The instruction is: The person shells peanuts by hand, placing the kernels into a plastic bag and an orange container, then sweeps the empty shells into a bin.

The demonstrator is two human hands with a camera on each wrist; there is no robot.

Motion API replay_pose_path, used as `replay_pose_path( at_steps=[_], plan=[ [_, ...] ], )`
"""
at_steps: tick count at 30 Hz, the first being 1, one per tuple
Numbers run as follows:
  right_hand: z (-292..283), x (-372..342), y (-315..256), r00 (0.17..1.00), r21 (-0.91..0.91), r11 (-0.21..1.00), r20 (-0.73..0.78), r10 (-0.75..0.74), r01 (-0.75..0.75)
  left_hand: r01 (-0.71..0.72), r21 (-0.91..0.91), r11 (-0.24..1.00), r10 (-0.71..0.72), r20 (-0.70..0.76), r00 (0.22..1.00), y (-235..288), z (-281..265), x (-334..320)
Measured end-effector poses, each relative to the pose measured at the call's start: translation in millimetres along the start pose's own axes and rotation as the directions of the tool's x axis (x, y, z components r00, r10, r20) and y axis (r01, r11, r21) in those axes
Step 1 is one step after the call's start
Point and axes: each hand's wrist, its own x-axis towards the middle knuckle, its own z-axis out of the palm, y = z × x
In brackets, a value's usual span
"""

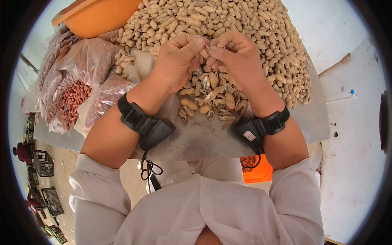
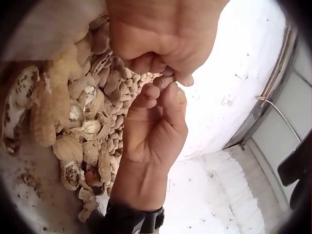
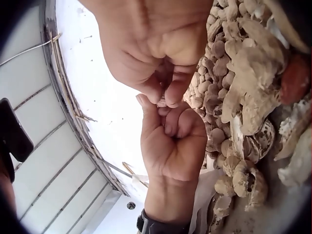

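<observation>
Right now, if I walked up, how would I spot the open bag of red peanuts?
Start with the big heap of unshelled peanuts on the table. To its left, nearer the person than the orange basin, clear plastic bags lie left of the left hand. The open bag is the one whose red kernels show bare and bright; its neighbours' contents look hazy through plastic.

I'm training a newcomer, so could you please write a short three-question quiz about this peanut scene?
1. True or false: In the head view, the orange basin is left of the heap of whole peanuts.
2. Multiple choice: The clear bags at the left hold a) stones; b) reddish kernels; c) green beans.
3. Short answer: What are the left hand and right hand working on together?

Key: 1. True. 2. b. 3. A small peanut piece, partly hidden.
</observation>
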Motion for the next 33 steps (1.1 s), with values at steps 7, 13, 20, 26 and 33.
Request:
replay_pose_path(
  at_steps=[7,13,20,26,33],
  plan=[
    [4,-1,1,0.986,0.372,0.917,-0.025,0.165,-0.144,0.014,-0.085,0.996,-0.021,-0.086,0.996,0,5,0],
    [10,-2,-2,0.977,0.262,0.952,-0.101,0.19,-0.158,0.016,0.033,0.999,-0.011,-0.129,0.992,0,13,-2],
    [13,-3,6,0.966,0.136,0.99,-0.245,0.081,-0.048,0.102,-0.036,0.994,-0.106,-0.14,0.984,0,10,-2],
    [16,-5,1,0.963,-0.153,0.985,-0.241,-0.119,0.083,0.173,-0.255,0.951,-0.207,-0.111,0.972,-1,10,-3],
    [15,-5,-11,0.794,-0.801,0.363,0.213,-0.569,0.476,0.275,-0.553,0.787,-0.334,-0.006,0.943,-2,10,-4]
  ],
)
